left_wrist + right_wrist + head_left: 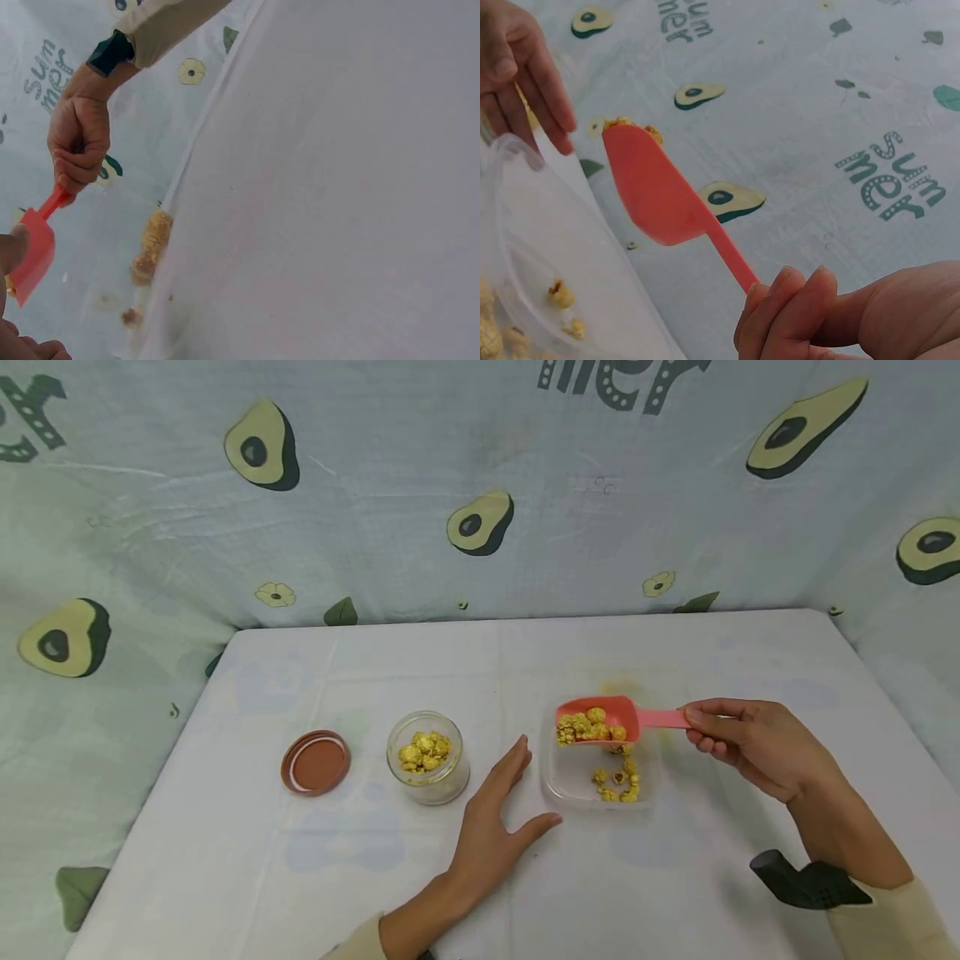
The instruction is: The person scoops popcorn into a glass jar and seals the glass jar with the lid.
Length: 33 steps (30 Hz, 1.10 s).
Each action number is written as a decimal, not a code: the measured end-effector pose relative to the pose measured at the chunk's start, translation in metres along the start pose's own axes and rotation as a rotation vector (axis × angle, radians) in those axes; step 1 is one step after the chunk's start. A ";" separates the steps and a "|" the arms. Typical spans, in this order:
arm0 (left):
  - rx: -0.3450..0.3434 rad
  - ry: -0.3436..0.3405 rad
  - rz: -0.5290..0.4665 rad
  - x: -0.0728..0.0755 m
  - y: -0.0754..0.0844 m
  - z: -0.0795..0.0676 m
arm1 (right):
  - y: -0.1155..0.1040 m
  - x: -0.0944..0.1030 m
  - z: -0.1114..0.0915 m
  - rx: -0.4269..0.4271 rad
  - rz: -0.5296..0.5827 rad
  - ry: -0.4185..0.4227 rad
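A red scoop (628,727) loaded with yellow popcorn (585,727) is held by its handle in my right hand (757,739). It hangs over the far part of a clear plastic container (573,785), where more popcorn (628,777) lies along the right side. My left hand (491,827) is between that container and a glass jar (442,781), fingers straight and thumb spread, holding nothing. Popcorn (425,750) shows inside the uncovered jar. In the right wrist view the underside of the scoop (656,187) faces the camera, with popcorn at its rim.
A brown jar lid (318,764) lies on the white-covered table (225,868), left of the jar. Behind the table hangs a pale cloth (375,527) printed with avocados. A black wrist strap (806,881) sits on the right forearm.
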<state>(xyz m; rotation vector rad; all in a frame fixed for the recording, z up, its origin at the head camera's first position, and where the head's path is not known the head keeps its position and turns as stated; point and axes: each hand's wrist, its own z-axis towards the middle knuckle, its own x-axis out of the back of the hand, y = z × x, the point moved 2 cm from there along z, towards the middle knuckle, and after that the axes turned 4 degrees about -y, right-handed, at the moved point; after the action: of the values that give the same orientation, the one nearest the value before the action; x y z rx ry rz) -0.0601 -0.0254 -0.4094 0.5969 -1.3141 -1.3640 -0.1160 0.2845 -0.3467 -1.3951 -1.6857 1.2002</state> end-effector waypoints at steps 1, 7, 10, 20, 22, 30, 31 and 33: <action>-0.025 0.011 0.000 0.005 0.005 -0.005 | -0.003 -0.003 0.001 0.000 -0.018 -0.004; -0.317 0.175 0.010 0.046 0.055 -0.025 | -0.025 -0.029 0.013 -0.004 -0.100 -0.036; -0.468 0.322 -0.013 0.069 0.057 -0.028 | -0.038 -0.046 0.020 -0.008 -0.122 -0.050; -0.091 0.390 0.126 0.106 0.007 -0.025 | -0.062 -0.100 0.041 0.007 -0.094 -0.119; -0.009 0.377 0.121 0.106 -0.007 -0.026 | -0.064 -0.109 0.047 0.001 -0.095 -0.128; 0.030 0.369 0.077 0.106 -0.004 -0.023 | -0.070 -0.132 0.061 -0.006 -0.193 -0.092; 0.027 0.369 0.079 0.106 0.000 -0.023 | -0.071 -0.134 0.062 -0.001 -0.209 -0.085; 0.025 0.367 0.089 0.106 0.008 -0.022 | -0.073 -0.138 0.063 0.010 -0.235 -0.072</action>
<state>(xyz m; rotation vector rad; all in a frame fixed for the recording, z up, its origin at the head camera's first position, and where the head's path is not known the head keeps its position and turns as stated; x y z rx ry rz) -0.0671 -0.1281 -0.3744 0.7569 -1.0483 -1.1048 -0.1685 0.1339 -0.2928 -1.1226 -1.8329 1.1347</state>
